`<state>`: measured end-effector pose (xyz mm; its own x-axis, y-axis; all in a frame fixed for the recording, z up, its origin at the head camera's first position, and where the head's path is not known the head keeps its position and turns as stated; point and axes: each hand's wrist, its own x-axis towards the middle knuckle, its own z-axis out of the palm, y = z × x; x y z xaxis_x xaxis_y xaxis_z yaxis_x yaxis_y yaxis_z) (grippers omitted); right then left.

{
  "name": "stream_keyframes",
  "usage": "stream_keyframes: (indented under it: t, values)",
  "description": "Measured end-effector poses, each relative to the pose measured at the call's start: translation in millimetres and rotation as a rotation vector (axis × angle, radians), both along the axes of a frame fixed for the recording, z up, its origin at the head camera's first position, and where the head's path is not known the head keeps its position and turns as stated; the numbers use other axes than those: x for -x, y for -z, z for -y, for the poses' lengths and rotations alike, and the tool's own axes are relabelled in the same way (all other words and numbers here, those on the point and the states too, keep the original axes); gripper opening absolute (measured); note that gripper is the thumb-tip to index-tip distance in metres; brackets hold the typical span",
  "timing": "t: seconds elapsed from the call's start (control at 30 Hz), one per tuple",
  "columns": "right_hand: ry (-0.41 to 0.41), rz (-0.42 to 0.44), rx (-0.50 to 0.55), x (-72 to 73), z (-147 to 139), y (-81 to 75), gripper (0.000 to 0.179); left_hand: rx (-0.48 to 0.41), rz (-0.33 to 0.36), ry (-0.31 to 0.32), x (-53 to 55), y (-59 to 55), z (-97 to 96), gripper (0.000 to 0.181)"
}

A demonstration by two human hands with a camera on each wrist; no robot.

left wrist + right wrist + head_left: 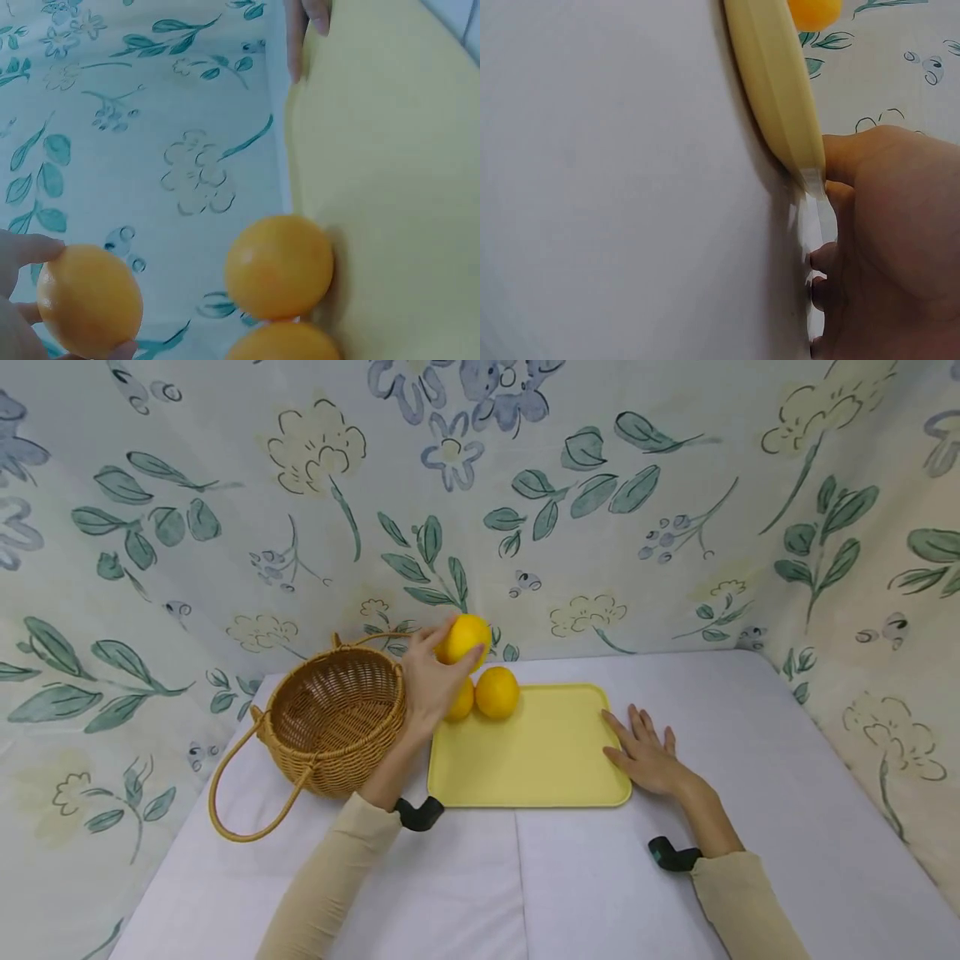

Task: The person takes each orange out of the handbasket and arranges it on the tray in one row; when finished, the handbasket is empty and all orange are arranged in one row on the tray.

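My left hand [431, 681] grips an orange [467, 642] between thumb and fingers, held up over the back left of the yellow tray [555, 752]. The same held orange [90, 301] shows at the lower left in the left wrist view. Two more oranges lie side by side in the tray's back left corner: one orange [497, 693] in plain sight, the other orange [461, 702] partly behind my left hand. At the tray's right edge my right hand [651, 758] rests with fingers spread, thumb [844, 156] against the rim.
Left of the tray stands a round wicker basket [337, 781], its inside bare and one handle [243, 835] folded down toward the front left. A white cloth [465, 877] covers the table. Behind it hangs a floral curtain [450, 552], close to the tray's back edge.
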<state>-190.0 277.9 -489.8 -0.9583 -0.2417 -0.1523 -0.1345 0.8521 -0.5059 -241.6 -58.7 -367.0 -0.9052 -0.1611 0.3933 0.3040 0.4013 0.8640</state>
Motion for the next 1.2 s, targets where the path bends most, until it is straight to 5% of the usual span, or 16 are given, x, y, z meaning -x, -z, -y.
stream_keyframes:
  t: [0.27,0.53,0.9,1.2]
  values:
    - [0.008,-0.012,0.009,-1.0,-2,2.3,0.067,0.158,-0.064,-0.018,-0.7,41.4,-77.4,0.058]
    - [0.008,-0.008,0.008,-1.1,-2,1.3,0.067,0.347,-0.099,-0.048,0.7,77.3,-127.1,0.056]
    - [0.004,0.003,-0.010,0.8,1,-1.7,0.067,0.539,-0.073,-0.140,-1.8,112.9,-149.8,0.056]
    - [-0.001,0.006,-0.002,-0.8,0,-3.3,0.067,0.661,0.009,-0.092,-7.7,116.9,-150.0,0.066]
